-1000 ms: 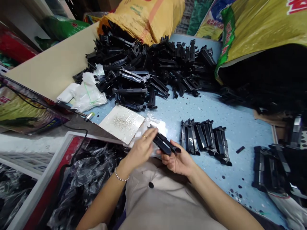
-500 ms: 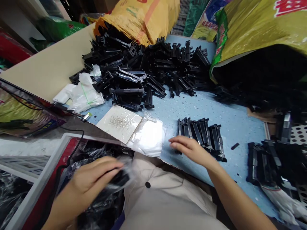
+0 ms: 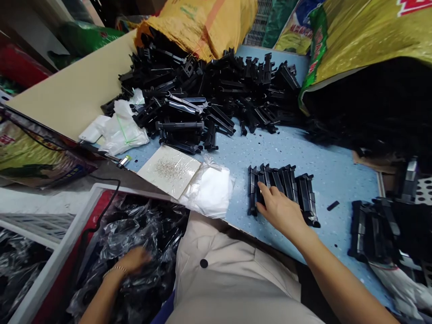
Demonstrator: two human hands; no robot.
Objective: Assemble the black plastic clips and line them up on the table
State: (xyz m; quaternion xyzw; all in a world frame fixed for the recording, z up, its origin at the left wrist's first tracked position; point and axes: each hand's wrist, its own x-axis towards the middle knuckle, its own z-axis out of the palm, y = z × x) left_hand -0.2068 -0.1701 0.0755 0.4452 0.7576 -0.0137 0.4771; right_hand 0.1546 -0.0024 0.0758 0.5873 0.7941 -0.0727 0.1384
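My right hand rests at the left end of a row of black plastic parts on the blue tabletop. Its index finger and thumb are spread apart over the leftmost pieces, touching or just above them. Down to the left, my left hand is above a crate full of black parts in clear plastic bags. Motion smears its fingers, so I cannot see whether they hold anything. Between the hands, a stack of clear plastic bags lies at the table's front edge.
A large heap of black parts covers the back of the table, spilling from an orange sack. A yellow sack stands at right. Near the bag stack lie a square board with tiny bits and a white bundle.
My left hand has dropped down into the crate area; the clear bag with a dark part it held is no longer in it. My right hand has moved onto the row of parts.
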